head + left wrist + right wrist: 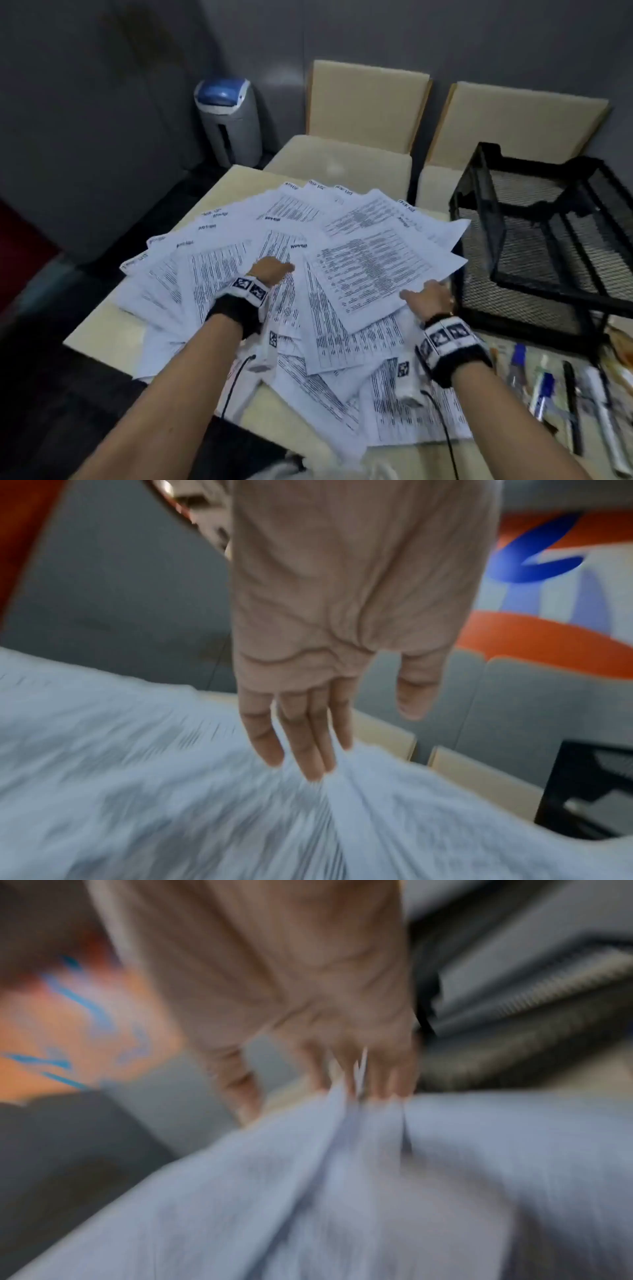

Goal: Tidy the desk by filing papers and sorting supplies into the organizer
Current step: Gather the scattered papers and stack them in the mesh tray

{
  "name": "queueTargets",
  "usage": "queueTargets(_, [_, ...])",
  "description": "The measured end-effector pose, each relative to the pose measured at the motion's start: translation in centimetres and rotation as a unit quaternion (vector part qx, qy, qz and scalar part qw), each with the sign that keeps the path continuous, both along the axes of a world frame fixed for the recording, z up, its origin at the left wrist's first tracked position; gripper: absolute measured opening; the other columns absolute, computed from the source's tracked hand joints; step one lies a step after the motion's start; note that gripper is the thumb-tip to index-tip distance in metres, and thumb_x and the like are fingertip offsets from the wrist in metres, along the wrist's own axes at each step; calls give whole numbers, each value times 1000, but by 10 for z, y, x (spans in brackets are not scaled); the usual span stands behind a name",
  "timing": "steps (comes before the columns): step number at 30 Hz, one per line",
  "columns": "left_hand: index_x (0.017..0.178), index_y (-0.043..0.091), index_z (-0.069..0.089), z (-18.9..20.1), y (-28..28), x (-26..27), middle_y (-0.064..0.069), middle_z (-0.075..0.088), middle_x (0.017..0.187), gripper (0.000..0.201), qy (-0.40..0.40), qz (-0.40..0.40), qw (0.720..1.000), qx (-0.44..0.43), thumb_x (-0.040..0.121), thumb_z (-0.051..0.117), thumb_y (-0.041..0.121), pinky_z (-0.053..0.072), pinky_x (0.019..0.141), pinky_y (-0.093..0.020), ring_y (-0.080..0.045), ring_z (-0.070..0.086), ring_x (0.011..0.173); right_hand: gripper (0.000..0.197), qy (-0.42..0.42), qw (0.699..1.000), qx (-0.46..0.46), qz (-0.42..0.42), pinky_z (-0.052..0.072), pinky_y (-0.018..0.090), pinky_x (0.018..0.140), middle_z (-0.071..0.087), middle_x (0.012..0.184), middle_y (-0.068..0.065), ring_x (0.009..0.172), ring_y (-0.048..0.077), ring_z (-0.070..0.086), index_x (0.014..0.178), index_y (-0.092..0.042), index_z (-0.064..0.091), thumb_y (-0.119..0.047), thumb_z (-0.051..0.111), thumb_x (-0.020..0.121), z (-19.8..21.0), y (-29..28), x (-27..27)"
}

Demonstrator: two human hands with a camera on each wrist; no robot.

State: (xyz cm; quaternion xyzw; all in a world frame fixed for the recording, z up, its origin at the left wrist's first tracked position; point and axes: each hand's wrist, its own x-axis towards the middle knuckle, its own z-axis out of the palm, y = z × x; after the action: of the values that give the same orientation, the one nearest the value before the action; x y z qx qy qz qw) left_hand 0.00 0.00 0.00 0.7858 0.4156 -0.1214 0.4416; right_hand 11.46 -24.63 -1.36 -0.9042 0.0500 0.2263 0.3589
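Several printed paper sheets (pixel 219 260) lie fanned out over the pale desk (pixel 102 329). My left hand (pixel 284 267) lies flat on the middle of the pile; in the left wrist view its fingers (pixel 308 750) are straight, tips touching the papers (pixel 137 777). My right hand (pixel 424 287) is at the near right edge of the top sheet (pixel 373 274), beside the black mesh organizer (pixel 484 212). The right wrist view is blurred: fingers (pixel 380 1074) reach into the sheet edges (pixel 342 1191), thumb held apart. Pens and markers (pixel 544 387) lie at the lower right.
Two beige chairs (pixel 366 102) (pixel 513 116) stand behind the desk, and a grey and blue waste bin (pixel 227 120) sits on the floor at the back left. The organizer (pixel 589 791) fills the desk's right side. Wrist camera cables hang by the near edge.
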Motion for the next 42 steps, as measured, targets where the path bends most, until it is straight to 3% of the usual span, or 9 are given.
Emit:
queueTargets(7, [116, -6, 56, -43, -36, 3, -20, 61, 101, 42, 56, -39, 998, 5, 91, 55, 27, 43, 74, -30, -27, 62, 95, 41, 11, 977, 61, -205, 42, 40, 87, 53, 110, 17, 98, 32, 53, 122, 2, 47, -21, 51, 89, -24, 25, -6])
queueTargets(11, [105, -3, 56, -43, -27, 5, -23, 59, 108, 21, 58, -78, 994, 50, 94, 46, 12, 46, 87, -34, -29, 59, 107, 46, -97, 973, 66, -200, 36, 37, 103, 47, 140, 17, 128, 35, 44, 141, -9, 36, -4, 39, 95, -14, 22, 3])
queueTargets(15, [109, -1, 57, -39, 22, -1, -22, 58, 118, 23, 54, -38, 995, 75, 95, 43, 10, 45, 92, -35, -32, 57, 108, 32, -124, 989, 6, -76, 36, 34, 91, 53, 127, 27, 119, 37, 49, 121, 4, 50, 2, 40, 91, -14, 13, 9])
queueTargets(19, [79, -3, 63, -35, 22, 0, -14, 55, 64, 92, 51, -22, 998, -7, 72, 31, 83, 46, 66, -31, -20, 55, 59, 23, -64, 993, -3, 98, 23, 27, 66, 47, 76, 20, 84, 20, 42, 71, -12, 37, -3, 40, 93, -32, 46, -4])
queueTargets(21, [103, -4, 60, -41, 13, -1, -20, 60, 89, 70, 20, 17, 999, -39, 81, 54, 62, 49, 76, -34, -25, 59, 78, 31, -56, 990, -3, 133, 28, 26, 60, 46, 67, 7, 79, 20, 44, 63, -11, 38, -7, 43, 94, -33, 67, -10])
queueTargets(24, [113, -5, 55, -50, 15, -8, -19, 60, 105, 35, 5, 45, 999, 25, 90, 58, 22, 50, 74, -34, -24, 53, 82, 19, -107, 994, -6, 14, 43, 29, 90, 60, 113, 18, 110, 32, 53, 102, -1, 60, -14, 50, 91, -27, 79, 5])
queueTargets(28, [121, -6, 54, -51, 29, -26, -15, 55, 98, 41, 22, 66, 996, 64, 93, 56, 24, 43, 55, -26, -19, 52, 66, 68, 5, 994, -51, -92, 36, 40, 103, 37, 143, 22, 131, 34, 39, 137, 7, 31, -34, 56, 88, -17, 78, 38])
queueTargets(33, [111, 0, 58, -64, 29, -32, -19, 54, 117, 48, 92, 53, 986, 126, 82, 66, 38, 43, 83, -33, -27, 51, 95, 54, 55, 993, 28, -97, 31, 41, 108, 33, 149, 19, 134, 33, 38, 143, 3, 26, -23, 43, 98, -14, 94, 52])
queueTargets(42, [97, -3, 55, -56, 37, -26, -22, 48, 119, 17, 88, 102, 980, 146, 90, 49, 11, 52, 75, -35, -30, 51, 100, 36, -276, 901, 240, -235, 33, 5, 69, 52, 130, 19, 122, 25, 52, 131, 11, 40, -1, 37, 97, 64, 58, 72])
